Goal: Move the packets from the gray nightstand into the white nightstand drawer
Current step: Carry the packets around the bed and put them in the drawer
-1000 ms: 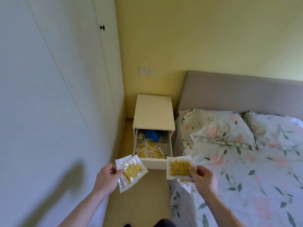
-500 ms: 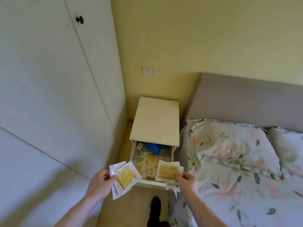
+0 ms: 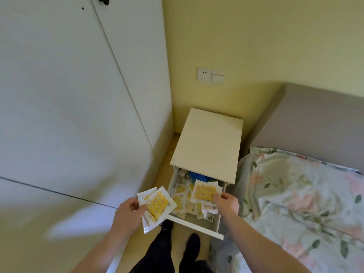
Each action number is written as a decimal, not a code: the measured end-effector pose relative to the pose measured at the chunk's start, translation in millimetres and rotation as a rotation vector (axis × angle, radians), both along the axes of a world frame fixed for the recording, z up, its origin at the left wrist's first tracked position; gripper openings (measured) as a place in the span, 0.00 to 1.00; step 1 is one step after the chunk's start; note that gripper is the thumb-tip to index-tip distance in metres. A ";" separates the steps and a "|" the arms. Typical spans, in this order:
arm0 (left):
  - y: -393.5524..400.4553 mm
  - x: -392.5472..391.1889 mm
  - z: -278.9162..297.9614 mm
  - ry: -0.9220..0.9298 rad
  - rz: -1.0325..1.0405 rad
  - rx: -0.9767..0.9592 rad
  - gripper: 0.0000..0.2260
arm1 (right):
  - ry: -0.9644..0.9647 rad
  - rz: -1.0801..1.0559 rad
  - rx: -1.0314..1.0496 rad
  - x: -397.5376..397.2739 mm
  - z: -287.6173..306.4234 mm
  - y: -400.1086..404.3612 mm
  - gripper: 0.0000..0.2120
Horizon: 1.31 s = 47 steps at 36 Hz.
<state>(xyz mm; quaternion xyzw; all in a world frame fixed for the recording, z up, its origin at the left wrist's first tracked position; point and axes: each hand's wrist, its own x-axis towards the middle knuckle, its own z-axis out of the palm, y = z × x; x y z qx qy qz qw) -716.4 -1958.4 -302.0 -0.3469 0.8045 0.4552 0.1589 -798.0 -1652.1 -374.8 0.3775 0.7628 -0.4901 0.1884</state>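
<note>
- The left hand [image 3: 126, 215] pinches a small fan of packets [image 3: 156, 206] by one edge, just left of the open white nightstand drawer [image 3: 194, 225].
- They look light, thin, floppy and slick; a firm pinch on the sealed border suits them.
- The right hand [image 3: 226, 203] grips another packet [image 3: 204, 193] by its corner, over the packet-filled drawer.

1. White nightstand [image 3: 206, 142], top bare, standing in the corner beside the bed [image 3: 307, 196].
2. Drawer [image 3: 194, 226] pulled open, heaped with yellow-and-white packets [image 3: 180, 200]; something blue [image 3: 198, 177] at the back.
3. Bed covered by floral bedding [image 3: 295, 209].
</note>
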 end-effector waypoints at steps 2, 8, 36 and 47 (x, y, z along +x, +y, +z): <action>-2.4 -3.6 -2.9 -0.003 0.013 -0.003 0.06 | -0.009 -0.021 -0.006 -5.9 -3.9 0.6 0.05; -5.4 -19.2 -13.1 -0.018 -0.003 -0.018 0.07 | -0.033 -0.097 -0.018 -11.3 -18.6 9.9 0.06; -11.8 -162.8 -48.4 -0.091 -0.447 -0.082 0.06 | -0.200 -0.167 0.017 -8.5 -65.9 -11.0 0.21; -23.9 -187.6 -59.9 -0.128 -0.513 -0.046 0.05 | -0.245 -0.338 -0.080 1.5 -48.0 -16.3 0.11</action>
